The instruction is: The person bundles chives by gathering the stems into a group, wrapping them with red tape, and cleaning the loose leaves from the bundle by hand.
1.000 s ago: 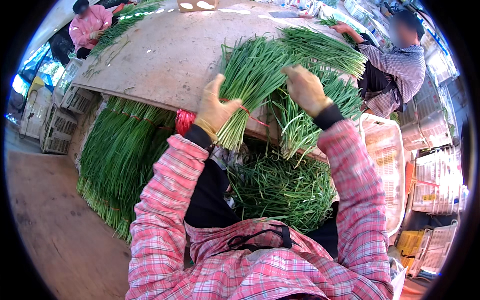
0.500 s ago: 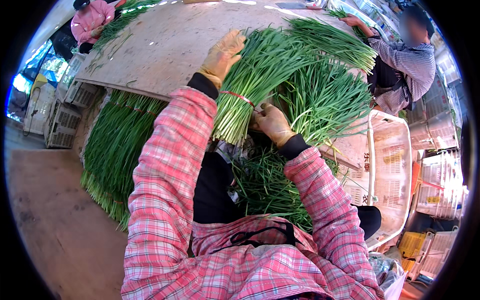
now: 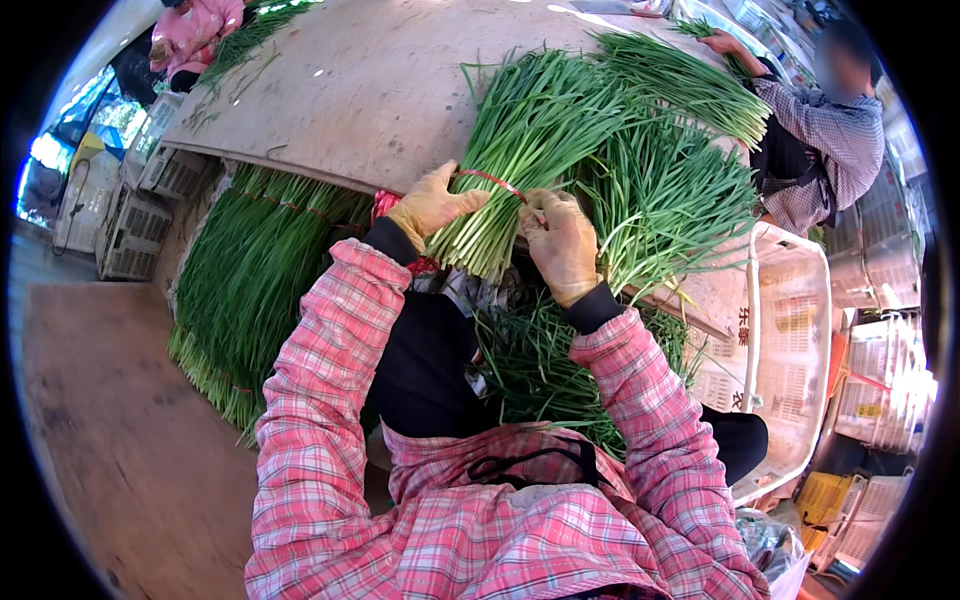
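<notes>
A thick bundle of garlic chives [image 3: 545, 120] lies across the front edge of the wooden table, pale stalk ends toward me. A thin red tie [image 3: 492, 180] arcs over its stalks. My left hand [image 3: 437, 207], in a tan glove, is closed against the bundle's left side, thumb over the stalks beside the tie. On the right side, my gloved right hand [image 3: 562, 248] pinches the end of the red tie. Its fingertips partly cover that end. The tie's underside is hidden beneath the bundle. Red strips [image 3: 384, 205] hang just behind my left hand.
Loose chives [image 3: 680, 195] lie right of the bundle, with another pile [image 3: 685, 85] beyond. Tied bundles [image 3: 265, 270] stand below the table at left. More greens [image 3: 550, 365] lie at my lap. A white crate [image 3: 790, 350] stands right. Two co-workers sit at the table's far sides.
My left hand has come back from the far left side of the bundle toward its stalk ends. My right hand has shifted slightly right and turned, still at the tie's end.
</notes>
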A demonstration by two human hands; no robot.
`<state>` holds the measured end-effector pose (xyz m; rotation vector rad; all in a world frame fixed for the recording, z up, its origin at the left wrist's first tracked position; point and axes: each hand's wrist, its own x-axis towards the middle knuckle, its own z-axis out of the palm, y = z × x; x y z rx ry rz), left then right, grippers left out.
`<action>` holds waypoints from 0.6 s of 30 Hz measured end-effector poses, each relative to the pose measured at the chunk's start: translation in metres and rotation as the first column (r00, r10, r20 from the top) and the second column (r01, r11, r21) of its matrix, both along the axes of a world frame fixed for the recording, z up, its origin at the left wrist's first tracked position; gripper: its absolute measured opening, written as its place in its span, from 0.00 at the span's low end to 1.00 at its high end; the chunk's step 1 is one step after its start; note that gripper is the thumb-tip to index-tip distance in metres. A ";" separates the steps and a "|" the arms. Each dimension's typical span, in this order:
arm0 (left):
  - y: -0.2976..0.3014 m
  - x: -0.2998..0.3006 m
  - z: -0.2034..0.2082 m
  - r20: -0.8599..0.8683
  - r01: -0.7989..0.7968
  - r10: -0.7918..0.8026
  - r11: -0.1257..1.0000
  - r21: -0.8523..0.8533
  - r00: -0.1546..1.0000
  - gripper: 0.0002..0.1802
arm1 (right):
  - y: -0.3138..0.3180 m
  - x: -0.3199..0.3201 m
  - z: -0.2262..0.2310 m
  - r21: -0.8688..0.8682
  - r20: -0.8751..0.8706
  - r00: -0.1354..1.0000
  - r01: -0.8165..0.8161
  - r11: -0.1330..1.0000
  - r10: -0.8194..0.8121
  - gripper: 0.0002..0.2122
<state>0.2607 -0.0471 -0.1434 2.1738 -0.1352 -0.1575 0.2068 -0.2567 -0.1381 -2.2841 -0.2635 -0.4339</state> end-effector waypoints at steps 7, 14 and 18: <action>0.001 0.000 -0.018 -0.136 0.021 -0.129 0.797 -0.604 0.982 0.43 | 0.029 0.006 0.005 -0.037 0.108 0.979 -0.169 0.985 0.172 0.08; 0.001 0.005 -0.034 -0.088 -0.057 0.025 0.924 -0.378 0.996 0.47 | 0.028 0.028 0.002 -0.095 0.163 0.935 -0.303 0.948 0.315 0.06; 0.012 0.010 -0.062 -0.098 -0.062 0.013 0.854 -0.517 0.995 0.49 | 0.020 0.016 0.020 0.395 -0.143 0.878 -0.373 0.840 0.457 0.02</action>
